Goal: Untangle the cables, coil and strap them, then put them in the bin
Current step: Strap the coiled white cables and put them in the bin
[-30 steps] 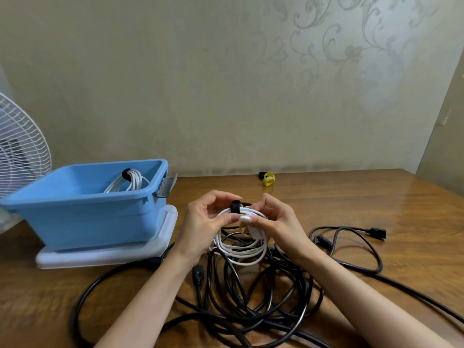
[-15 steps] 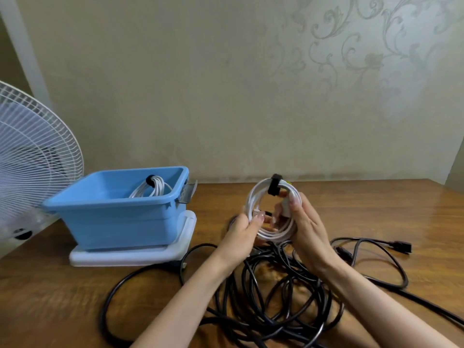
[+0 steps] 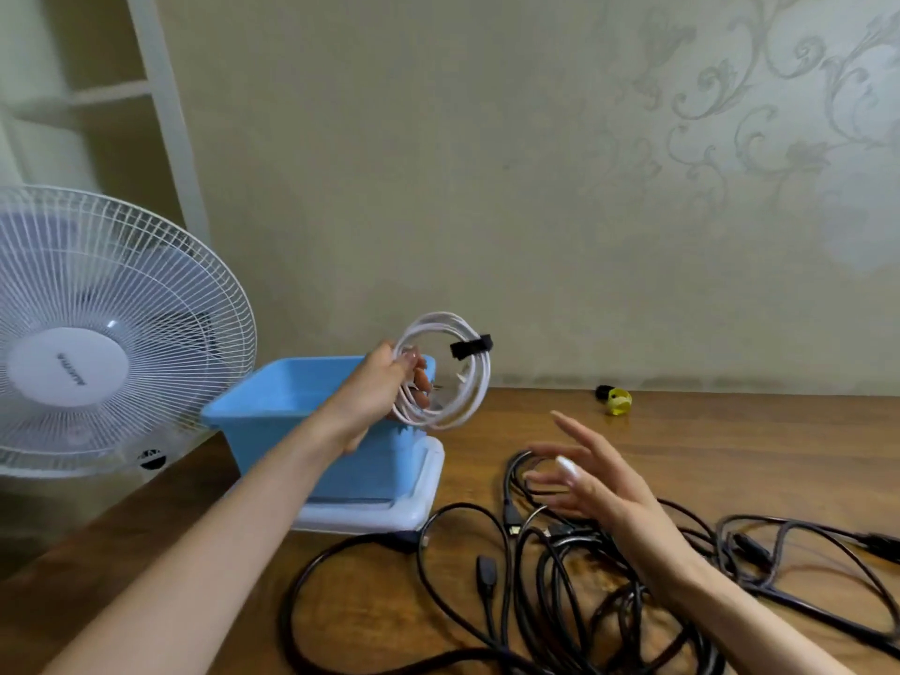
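Our left hand (image 3: 377,382) grips the white cable ring (image 3: 440,319) at the blue bin's (image 3: 272,406) right edge, with the bin just left and below, while our open right hand (image 3: 584,479) hovers over the black cables (image 3: 550,567).

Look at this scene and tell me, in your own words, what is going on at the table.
A person is tidying cables. The left hand grips a coiled white cable, bound with a black strap, and holds it up over the near right corner of the blue bin. The right hand hovers open above the black cables, which lie tangled on the wooden table.
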### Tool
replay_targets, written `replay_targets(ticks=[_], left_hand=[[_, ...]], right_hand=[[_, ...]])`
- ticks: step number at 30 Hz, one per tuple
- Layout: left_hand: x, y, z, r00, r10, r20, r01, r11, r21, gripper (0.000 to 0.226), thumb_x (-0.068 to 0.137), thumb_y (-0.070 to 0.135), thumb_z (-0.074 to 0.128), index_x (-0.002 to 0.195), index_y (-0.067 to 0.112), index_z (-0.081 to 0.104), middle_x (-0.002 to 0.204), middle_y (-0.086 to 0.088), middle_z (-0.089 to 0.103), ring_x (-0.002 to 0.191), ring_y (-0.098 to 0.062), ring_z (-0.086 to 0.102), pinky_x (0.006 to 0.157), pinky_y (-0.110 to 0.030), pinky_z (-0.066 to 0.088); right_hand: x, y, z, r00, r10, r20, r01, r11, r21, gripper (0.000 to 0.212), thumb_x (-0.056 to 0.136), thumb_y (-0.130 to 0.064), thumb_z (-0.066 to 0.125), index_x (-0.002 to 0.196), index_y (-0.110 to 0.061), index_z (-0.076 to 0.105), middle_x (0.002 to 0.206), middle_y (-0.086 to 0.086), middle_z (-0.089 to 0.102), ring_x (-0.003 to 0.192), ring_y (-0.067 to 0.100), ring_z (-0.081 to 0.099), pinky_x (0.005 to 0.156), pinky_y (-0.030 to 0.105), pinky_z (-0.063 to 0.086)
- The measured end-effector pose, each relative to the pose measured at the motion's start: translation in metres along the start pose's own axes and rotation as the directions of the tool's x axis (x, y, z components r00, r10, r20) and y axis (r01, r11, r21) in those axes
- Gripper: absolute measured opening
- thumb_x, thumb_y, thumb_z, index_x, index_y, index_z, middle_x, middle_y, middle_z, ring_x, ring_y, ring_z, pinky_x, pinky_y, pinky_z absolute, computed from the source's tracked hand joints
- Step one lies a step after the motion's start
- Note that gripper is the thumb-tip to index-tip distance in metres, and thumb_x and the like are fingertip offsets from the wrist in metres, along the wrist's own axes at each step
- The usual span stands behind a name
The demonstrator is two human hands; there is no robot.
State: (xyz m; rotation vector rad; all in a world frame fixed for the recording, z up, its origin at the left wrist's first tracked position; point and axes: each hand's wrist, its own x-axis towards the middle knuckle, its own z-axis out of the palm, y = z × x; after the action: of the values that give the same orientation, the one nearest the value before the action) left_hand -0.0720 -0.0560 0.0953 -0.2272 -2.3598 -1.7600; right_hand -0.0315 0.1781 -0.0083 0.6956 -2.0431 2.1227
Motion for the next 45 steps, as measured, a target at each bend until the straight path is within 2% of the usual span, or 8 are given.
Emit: replay_targets(ticks=[9,16,20,26,31,36,40,45], left_hand=[[-0.037,-0.026,0.081,0.997,-0.033,0.073,0.026,0.995,0.093,0.021,0.104,0.025,0.031,0.101,0.010,0.045,0.077,-0.001,0.054,0.063,-0.008,0.053,0.057,-0.018,0.042],[-0.031,-0.036,0.108,0.914,0.064,0.400,-0.255,0.859,0.444,0.011,0.099,0.024,0.044,0.098,0.015,0.051,0.097,0.004,0.054,0.101,-0.014,0.049,0.084,-0.031,0.040],[-0.031,-0.037,0.109,0.888,0.077,0.453,-0.202,0.951,0.234,0.013,0.094,0.016,0.055,0.107,0.018,0.052,0.085,0.003,0.069,0.090,-0.009,0.063,0.090,-0.036,0.047],[-0.038,-0.032,0.104,0.807,0.076,0.586,-0.033,0.996,-0.083,0.023,0.096,0.012,0.051,0.118,0.005,0.048,0.064,0.007,0.054,0.056,-0.005,0.051,0.065,-0.022,0.048],[-0.048,-0.022,0.115,0.856,0.197,0.478,-0.181,0.980,-0.080,0.020,0.091,0.029,0.054,0.106,0.016,0.057,0.059,0.024,0.060,0.048,0.008,0.051,0.051,-0.011,0.037],[-0.045,-0.026,0.116,0.864,0.342,0.370,-0.328,0.939,-0.104,0.019,0.087,0.023,0.062,0.107,0.025,0.063,0.086,0.019,0.069,0.084,0.005,0.063,0.071,-0.009,0.045],[-0.045,-0.033,0.112,0.834,0.384,0.396,-0.382,0.920,-0.087,0.020,0.085,0.016,0.067,0.095,0.032,0.060,0.087,0.018,0.068,0.086,0.001,0.063,0.076,-0.017,0.046],[-0.047,-0.034,0.113,0.827,0.390,0.404,-0.363,0.920,-0.146,0.021,0.081,0.028,0.063,0.103,0.029,0.062,0.094,0.017,0.069,0.094,0.000,0.064,0.079,-0.015,0.046]], right_hand=[[0.001,-0.017,0.004,0.988,-0.122,-0.093,0.112,0.989,-0.099,0.047,0.088,-0.040,0.064,0.133,-0.035,0.050,0.120,-0.002,0.067,0.106,0.014,0.066,0.091,0.029,0.052],[0.002,-0.014,-0.017,0.970,-0.086,-0.229,0.070,0.995,-0.078,0.025,0.094,-0.001,0.054,0.106,-0.015,0.071,0.095,0.005,0.074,0.064,0.013,0.066,0.060,0.021,0.053],[0.002,-0.010,-0.021,0.976,-0.060,-0.210,0.026,0.986,-0.162,0.027,0.092,0.001,0.057,0.095,-0.019,0.074,0.091,0.006,0.074,0.061,0.009,0.062,0.058,0.022,0.051],[0.004,-0.007,-0.029,0.968,-0.085,-0.236,0.033,0.976,-0.216,0.031,0.086,0.000,0.066,0.105,-0.025,0.067,0.103,0.000,0.067,0.072,0.026,0.064,0.063,0.026,0.055],[0.004,-0.016,-0.036,0.998,0.059,-0.034,-0.058,0.998,0.017,0.035,0.086,-0.017,0.055,0.120,-0.020,0.064,0.114,0.009,0.068,0.088,0.026,0.068,0.073,0.036,0.058],[0.003,-0.021,-0.040,0.983,0.182,0.016,-0.183,0.982,0.054,0.028,0.092,-0.022,0.052,0.114,-0.011,0.066,0.089,0.023,0.069,0.067,0.032,0.066,0.058,0.036,0.056],[0.001,-0.034,-0.047,0.962,0.224,0.154,-0.244,0.961,0.131,0.033,0.097,-0.024,0.049,0.125,-0.011,0.059,0.101,0.025,0.068,0.071,0.031,0.068,0.065,0.038,0.059],[0.000,-0.038,-0.048,0.971,0.210,0.110,-0.198,0.974,-0.110,0.035,0.092,-0.033,0.059,0.121,-0.013,0.062,0.091,0.015,0.073,0.073,0.033,0.069,0.066,0.040,0.058]])
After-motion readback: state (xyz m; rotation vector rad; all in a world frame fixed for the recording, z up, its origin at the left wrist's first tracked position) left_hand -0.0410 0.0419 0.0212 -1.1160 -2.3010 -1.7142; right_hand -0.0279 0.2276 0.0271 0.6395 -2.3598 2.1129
